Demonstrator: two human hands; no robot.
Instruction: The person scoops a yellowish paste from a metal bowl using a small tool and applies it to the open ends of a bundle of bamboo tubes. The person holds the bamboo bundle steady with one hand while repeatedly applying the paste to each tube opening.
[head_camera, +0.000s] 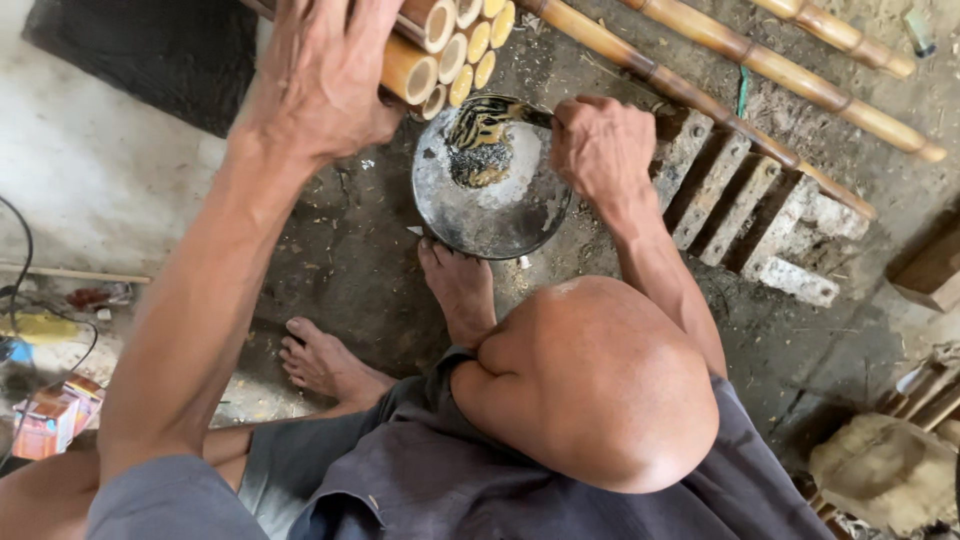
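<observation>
While my left hand (325, 75) lies flat, fingers apart, on the cut yellow bamboo tubes (445, 50), my right hand (600, 145), clamped on the dark-bristled brush (485, 125), should load sparingly from the round grey metal dish (490, 195).

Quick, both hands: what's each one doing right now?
Left hand: open, spread over the bundle of cut yellow bamboo tubes.
Right hand: closed on a dark-handled brush over the round grey metal pan.

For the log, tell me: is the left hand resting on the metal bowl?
No: the left hand lies on the bundle of cut bamboo tubes, while the right hand holds a brush over the metal bowl.
</observation>
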